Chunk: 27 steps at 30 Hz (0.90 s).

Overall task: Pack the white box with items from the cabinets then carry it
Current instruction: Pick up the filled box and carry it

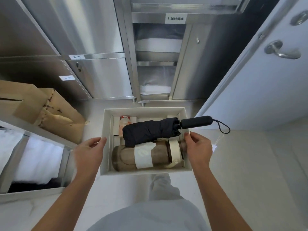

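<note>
The brushed stainless-steel cabinets stand ahead, one bay open on folded white linen. On the pale floor just in front of them sits the shallow white cardboard box, already loaded. A folded black umbrella lies across a smoky brown water bottle with a cream lid, its handle jutting over the right rim; a small red-and-white packet is tucked behind. The left hand and right hand flank the box, each grip spread, fingertips at the side walls and nothing pinched. The bottle probably makes the load heavy and prone to rolling, and thin card flexes, so take hold low under both short sides.
</note>
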Each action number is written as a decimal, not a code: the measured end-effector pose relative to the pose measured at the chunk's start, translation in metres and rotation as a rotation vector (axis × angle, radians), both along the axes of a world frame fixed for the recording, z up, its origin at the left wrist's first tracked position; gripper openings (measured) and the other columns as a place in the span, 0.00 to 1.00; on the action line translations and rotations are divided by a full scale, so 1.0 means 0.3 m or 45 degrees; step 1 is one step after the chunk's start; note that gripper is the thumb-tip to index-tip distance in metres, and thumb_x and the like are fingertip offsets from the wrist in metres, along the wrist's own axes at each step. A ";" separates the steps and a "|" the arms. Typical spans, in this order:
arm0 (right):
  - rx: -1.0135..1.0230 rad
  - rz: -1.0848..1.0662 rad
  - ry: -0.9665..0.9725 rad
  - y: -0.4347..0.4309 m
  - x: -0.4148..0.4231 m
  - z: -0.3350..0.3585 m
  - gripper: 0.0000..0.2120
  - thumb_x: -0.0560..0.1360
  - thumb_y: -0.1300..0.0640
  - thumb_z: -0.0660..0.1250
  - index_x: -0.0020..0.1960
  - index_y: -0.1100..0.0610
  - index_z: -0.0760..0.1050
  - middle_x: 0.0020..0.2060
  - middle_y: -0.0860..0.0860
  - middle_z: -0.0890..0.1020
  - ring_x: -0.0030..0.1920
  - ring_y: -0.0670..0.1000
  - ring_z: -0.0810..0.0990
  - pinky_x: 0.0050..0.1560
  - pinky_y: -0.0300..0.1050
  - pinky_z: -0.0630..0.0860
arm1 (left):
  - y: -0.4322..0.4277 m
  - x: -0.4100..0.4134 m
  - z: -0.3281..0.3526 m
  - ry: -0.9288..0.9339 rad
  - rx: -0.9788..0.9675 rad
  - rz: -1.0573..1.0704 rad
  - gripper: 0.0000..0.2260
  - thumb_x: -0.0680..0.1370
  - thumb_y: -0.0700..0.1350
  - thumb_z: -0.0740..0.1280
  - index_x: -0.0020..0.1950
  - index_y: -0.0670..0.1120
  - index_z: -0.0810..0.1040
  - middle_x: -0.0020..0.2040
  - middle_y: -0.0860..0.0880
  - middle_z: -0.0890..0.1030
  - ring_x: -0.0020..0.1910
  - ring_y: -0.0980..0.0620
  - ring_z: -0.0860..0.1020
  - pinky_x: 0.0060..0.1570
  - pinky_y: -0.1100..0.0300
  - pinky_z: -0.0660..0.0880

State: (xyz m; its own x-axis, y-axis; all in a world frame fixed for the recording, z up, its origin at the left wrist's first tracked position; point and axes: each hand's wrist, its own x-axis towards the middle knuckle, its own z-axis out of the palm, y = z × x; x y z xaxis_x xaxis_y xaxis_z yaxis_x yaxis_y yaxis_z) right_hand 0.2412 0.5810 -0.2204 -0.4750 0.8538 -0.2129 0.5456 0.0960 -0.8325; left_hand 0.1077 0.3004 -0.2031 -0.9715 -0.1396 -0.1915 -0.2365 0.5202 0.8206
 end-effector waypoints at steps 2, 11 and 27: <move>0.006 0.007 -0.027 0.097 -0.103 -0.047 0.09 0.80 0.50 0.68 0.46 0.49 0.86 0.36 0.43 0.85 0.38 0.43 0.81 0.41 0.39 0.73 | 0.104 -0.097 -0.024 -0.038 0.004 0.022 0.12 0.75 0.53 0.72 0.53 0.47 0.85 0.39 0.60 0.81 0.41 0.59 0.80 0.38 0.65 0.73; -0.048 -0.001 -0.107 0.430 -0.528 -0.194 0.11 0.79 0.49 0.68 0.38 0.47 0.82 0.29 0.39 0.82 0.35 0.45 0.80 0.39 0.38 0.71 | 0.447 -0.497 -0.164 -0.187 0.057 0.129 0.15 0.73 0.54 0.74 0.55 0.47 0.85 0.48 0.51 0.85 0.48 0.52 0.83 0.52 0.52 0.81; -0.147 -0.094 -0.265 0.639 -0.927 -0.899 0.14 0.78 0.52 0.68 0.33 0.50 0.79 0.28 0.50 0.80 0.30 0.51 0.75 0.37 0.42 0.70 | 0.697 -1.042 -0.854 -0.411 0.032 -0.014 0.14 0.71 0.56 0.75 0.53 0.52 0.85 0.45 0.55 0.85 0.46 0.55 0.83 0.55 0.51 0.80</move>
State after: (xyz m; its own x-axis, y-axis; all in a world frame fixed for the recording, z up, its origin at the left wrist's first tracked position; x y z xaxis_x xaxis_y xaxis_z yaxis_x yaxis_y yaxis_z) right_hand -0.0369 0.7727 -0.4901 -0.3480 0.8490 -0.3976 0.7084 -0.0396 -0.7047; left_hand -0.2049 0.5094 -0.4594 -0.8614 -0.1207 -0.4934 -0.4813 0.5045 0.7168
